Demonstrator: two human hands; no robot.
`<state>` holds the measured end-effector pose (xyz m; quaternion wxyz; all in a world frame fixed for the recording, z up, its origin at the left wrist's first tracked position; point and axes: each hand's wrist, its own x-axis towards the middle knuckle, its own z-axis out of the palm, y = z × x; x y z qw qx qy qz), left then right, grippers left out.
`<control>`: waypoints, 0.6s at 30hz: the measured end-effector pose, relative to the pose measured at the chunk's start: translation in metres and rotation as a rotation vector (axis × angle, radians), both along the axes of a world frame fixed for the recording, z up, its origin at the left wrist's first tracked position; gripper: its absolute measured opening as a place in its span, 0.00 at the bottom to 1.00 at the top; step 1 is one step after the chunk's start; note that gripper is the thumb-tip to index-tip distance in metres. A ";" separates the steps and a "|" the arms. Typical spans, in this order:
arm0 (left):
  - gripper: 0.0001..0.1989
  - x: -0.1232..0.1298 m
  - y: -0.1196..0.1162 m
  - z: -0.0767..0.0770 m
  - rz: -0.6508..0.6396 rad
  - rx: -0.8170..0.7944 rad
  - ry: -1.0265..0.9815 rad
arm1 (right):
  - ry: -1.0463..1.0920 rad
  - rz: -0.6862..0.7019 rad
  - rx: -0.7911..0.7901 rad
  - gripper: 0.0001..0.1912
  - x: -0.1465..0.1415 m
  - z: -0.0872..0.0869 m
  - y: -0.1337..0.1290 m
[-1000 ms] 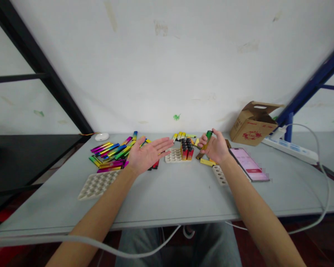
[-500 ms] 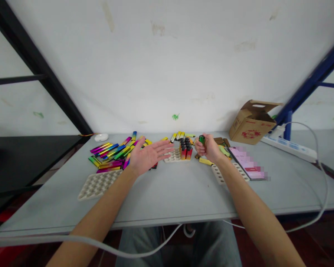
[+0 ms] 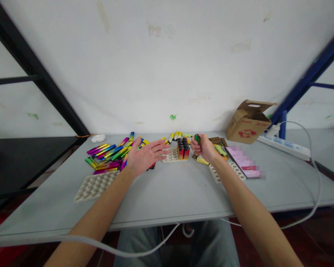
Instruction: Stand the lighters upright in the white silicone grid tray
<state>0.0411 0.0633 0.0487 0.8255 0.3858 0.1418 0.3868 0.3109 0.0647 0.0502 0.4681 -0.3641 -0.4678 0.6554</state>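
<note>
My left hand [image 3: 143, 157] is open, palm up with the fingers spread, holding nothing. It hovers beside a pile of shiny coloured lighters [image 3: 108, 154]. My right hand [image 3: 204, 148] is closed around a green lighter [image 3: 197, 138], whose dark top pokes out above the fist. Between the hands, several red and black lighters [image 3: 183, 150] stand upright at the right end of a white tray with holes [image 3: 171, 155]. Near my right wrist, a yellow lighter [image 3: 202, 161] lies on the table beside another white holed tray [image 3: 215, 174].
A third white tray [image 3: 96, 185] lies at the left. Yellow lighters [image 3: 176, 136] lie near the wall. At the right are a phone [image 3: 242, 161], an open cardboard box [image 3: 246, 128] and a power strip [image 3: 286, 146]. A white cable [image 3: 100, 244] crosses the front edge.
The whole view has shifted slightly, with things appearing a little further left. Both hands keep nearly the same pose, and the green lighter is still in my right hand.
</note>
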 end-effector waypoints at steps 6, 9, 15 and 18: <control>0.38 0.000 -0.001 0.000 0.008 0.023 0.009 | -0.021 0.000 -0.017 0.13 -0.002 -0.001 -0.001; 0.38 0.000 0.000 0.000 0.015 0.048 0.029 | -0.013 -0.003 -0.013 0.13 -0.003 -0.001 -0.003; 0.28 0.006 0.004 -0.015 0.422 0.404 0.436 | -0.009 0.005 -0.033 0.16 -0.007 -0.001 -0.004; 0.15 0.010 0.001 -0.028 0.652 0.828 0.797 | 0.012 0.025 -0.042 0.18 -0.006 -0.002 -0.004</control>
